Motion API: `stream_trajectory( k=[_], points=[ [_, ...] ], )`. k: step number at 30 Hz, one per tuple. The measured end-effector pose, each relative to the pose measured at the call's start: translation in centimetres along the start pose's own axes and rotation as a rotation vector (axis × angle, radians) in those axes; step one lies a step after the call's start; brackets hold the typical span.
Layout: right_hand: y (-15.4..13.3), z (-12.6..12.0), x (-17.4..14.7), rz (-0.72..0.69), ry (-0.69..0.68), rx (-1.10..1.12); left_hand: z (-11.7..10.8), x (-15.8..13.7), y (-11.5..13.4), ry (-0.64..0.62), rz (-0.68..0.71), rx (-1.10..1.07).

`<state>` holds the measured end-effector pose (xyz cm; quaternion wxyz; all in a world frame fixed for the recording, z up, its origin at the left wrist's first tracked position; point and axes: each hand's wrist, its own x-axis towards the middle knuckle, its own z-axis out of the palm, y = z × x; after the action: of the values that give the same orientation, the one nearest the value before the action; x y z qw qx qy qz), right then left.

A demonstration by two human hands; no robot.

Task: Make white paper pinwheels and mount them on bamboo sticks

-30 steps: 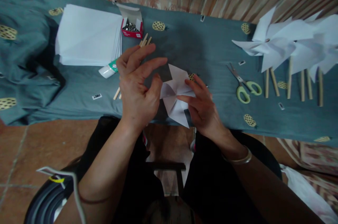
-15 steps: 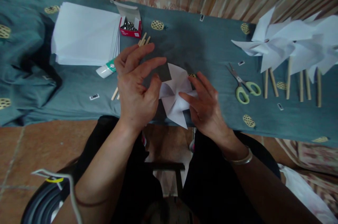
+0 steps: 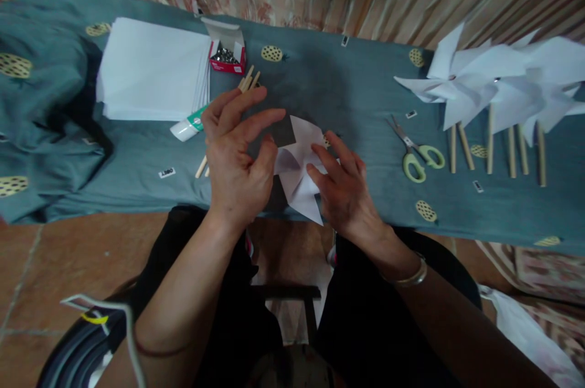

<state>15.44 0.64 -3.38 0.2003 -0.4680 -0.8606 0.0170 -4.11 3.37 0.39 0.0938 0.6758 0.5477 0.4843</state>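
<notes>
A white paper pinwheel (image 3: 299, 184), its blades folded in toward the middle, is at the table's front edge between my hands. My right hand (image 3: 342, 190) grips it from the right, with fingertips on the paper near the centre. Just left of the pinwheel is my left hand (image 3: 240, 153), raised, its fingers stretched out and apart with nothing visible in them. Its thumb is close to the pinwheel's left blade; whether they touch I cannot tell. Wooden sticks (image 3: 248, 79) and a glue tube (image 3: 188, 126) lie partly hidden behind my left hand.
A stack of white paper (image 3: 153, 68) lies on the left, beside a red box (image 3: 227, 59) of small metal pieces, its lid up. Green-handled scissors (image 3: 415, 153) lie on the right. Several pinwheels on sticks (image 3: 496, 80) lie farther right on the green cloth (image 3: 365, 114).
My right hand has shifted slightly left over the pinwheel, its fingers now closer to the centre. My left hand keeps nearly the same pose. The view has tilted a little.
</notes>
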Motion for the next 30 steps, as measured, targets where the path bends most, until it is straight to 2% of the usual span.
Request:
stream_trajectory(
  k=[4, 8, 16, 25, 30],
  points=[
    [0.6, -0.2, -0.2, 0.013, 0.083, 0.074, -0.2, -0.2, 0.2, -0.021, -0.021, 0.035],
    [0.9, -0.3, -0.1, 0.006, 0.111, 0.191, -0.2, -0.3, 0.3, -0.031, -0.028, 0.027],
    [0.0, 0.0, 0.3, 0.036, 0.033, 0.137, 0.0, -0.3, 0.1, -0.033, 0.028, -0.006],
    [-0.2, 0.5, 0.6, 0.051, 0.016, 0.172, -0.5, -0.6, 0.9, -0.069, -0.049, -0.056],
    [-0.3, 0.8, 0.6, 0.043, 0.029, 0.143, -0.3, -0.7, 1.0, -0.065, -0.027, -0.024]
  ],
)
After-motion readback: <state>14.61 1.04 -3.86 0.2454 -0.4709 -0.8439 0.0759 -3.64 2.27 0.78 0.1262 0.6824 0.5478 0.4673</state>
